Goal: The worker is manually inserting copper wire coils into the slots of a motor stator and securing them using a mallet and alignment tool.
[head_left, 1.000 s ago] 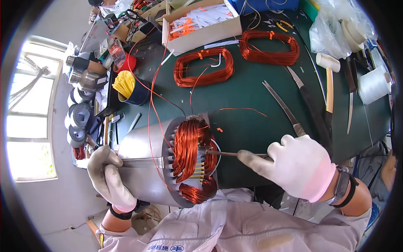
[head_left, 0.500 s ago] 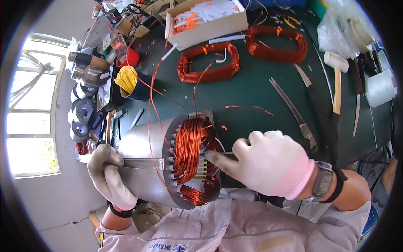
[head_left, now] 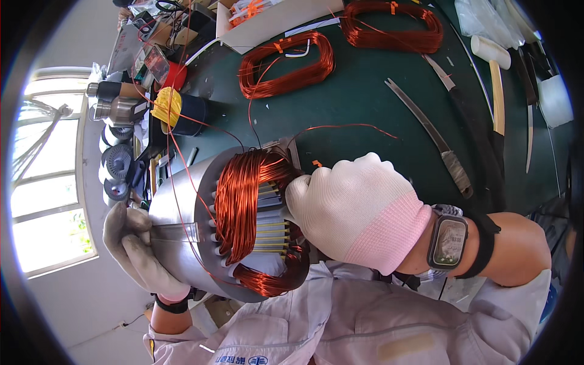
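Note:
A steel motor stator [head_left: 176, 207] lies on its side, its slotted end turned right. Copper wire windings [head_left: 243, 194] bulge from that end, with pale slot liners [head_left: 272, 228] between them. My left hand [head_left: 134, 249], in a whitish glove, is closed on the stator's left end beside a metal strip [head_left: 176, 232] on its outside. My right hand [head_left: 359, 210], gloved and curled into a fist, presses at the right side of the windings. Its fingertips are hidden, so what they pinch cannot be seen. Loose red wires [head_left: 249, 121] run up from the windings.
Two oval copper coils [head_left: 328, 67] [head_left: 435, 36] lie at the back beside a carton [head_left: 274, 30]. A dark cup of yellow strips [head_left: 188, 115] stands left. On the right are a curved blade [head_left: 420, 115], a mallet [head_left: 497, 91] and a white thread spool [head_left: 556, 100].
My right hand has turned from a pointing finger into a fist against the windings. The stator and my left hand sit further left in view, and the table's things appear higher.

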Motion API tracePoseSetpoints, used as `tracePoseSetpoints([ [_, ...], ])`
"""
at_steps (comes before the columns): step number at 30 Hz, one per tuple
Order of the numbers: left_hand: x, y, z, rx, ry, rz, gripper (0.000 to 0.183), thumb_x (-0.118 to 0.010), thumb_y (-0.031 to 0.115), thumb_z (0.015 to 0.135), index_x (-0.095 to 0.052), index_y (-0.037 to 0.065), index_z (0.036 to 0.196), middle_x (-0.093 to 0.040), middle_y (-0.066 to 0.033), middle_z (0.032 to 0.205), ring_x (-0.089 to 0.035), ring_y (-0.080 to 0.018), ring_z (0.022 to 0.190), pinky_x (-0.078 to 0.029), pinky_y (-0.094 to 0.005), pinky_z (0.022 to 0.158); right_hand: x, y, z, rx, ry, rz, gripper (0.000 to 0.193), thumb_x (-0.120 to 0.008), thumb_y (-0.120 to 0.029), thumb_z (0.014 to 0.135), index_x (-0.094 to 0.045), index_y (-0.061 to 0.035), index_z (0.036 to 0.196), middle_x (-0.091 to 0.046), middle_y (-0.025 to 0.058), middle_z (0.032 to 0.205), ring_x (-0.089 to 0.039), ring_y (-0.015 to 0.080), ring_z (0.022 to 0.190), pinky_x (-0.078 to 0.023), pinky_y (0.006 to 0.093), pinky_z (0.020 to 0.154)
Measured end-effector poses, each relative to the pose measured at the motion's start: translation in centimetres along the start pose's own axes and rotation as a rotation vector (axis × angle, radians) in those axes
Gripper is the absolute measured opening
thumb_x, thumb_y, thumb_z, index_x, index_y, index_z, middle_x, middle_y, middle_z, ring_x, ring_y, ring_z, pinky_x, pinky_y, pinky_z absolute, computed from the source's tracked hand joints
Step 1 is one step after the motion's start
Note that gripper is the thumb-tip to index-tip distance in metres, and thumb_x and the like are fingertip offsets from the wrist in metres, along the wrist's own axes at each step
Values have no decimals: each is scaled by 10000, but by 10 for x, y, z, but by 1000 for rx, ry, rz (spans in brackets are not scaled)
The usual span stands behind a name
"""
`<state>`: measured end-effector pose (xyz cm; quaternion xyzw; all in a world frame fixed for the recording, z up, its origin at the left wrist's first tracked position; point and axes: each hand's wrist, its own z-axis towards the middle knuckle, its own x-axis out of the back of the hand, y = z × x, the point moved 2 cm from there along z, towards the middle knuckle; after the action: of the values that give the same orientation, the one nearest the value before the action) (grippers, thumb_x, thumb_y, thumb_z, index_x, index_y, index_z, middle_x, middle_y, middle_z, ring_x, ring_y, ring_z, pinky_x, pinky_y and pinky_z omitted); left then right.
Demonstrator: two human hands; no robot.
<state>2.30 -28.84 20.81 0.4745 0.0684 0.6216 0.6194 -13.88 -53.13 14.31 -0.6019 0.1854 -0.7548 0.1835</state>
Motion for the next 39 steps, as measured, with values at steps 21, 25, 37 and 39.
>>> tracePoseSetpoints([
  [21, -4, 8, 2, -49, -71, 85, 443, -376, 30, 977, -541, -46, 1381, -520, -48, 961, -432, -90, 818, -390, -246, 721, 46, 2, -43, -23, -5, -360, 377, -803, -427, 849, -583, -141, 739, -554, 20, 570, -627, 224, 532, -472, 384, 498],
  [25, -7, 9, 3, -21, -66, 67, 449, -371, 10, 962, -543, -49, 1372, -512, -47, 951, -432, -90, 821, -387, -243, 722, 35, 29, -41, -3, 63, -238, 395, -808, -428, 846, -580, -131, 721, -544, 32, 537, -616, 235, 500, -447, 385, 475],
  [37, -3, 10, 2, -12, -147, 112, 422, -374, 114, 1021, -524, -56, 1376, -501, -55, 1006, -442, -112, 900, -389, -274, 869, 60, 24, -54, -32, -54, -361, 391, -805, -403, 844, -559, -138, 696, -557, 36, 548, -620, 254, 511, -447, 394, 482],
  [39, -3, 10, 2, -16, -137, 112, 418, -383, 120, 1021, -526, -57, 1372, -495, -51, 1001, -439, -107, 892, -388, -263, 851, 47, 41, -55, -14, 28, -242, 387, -809, -400, 841, -562, -141, 694, -557, 36, 546, -622, 249, 510, -442, 387, 481],
])
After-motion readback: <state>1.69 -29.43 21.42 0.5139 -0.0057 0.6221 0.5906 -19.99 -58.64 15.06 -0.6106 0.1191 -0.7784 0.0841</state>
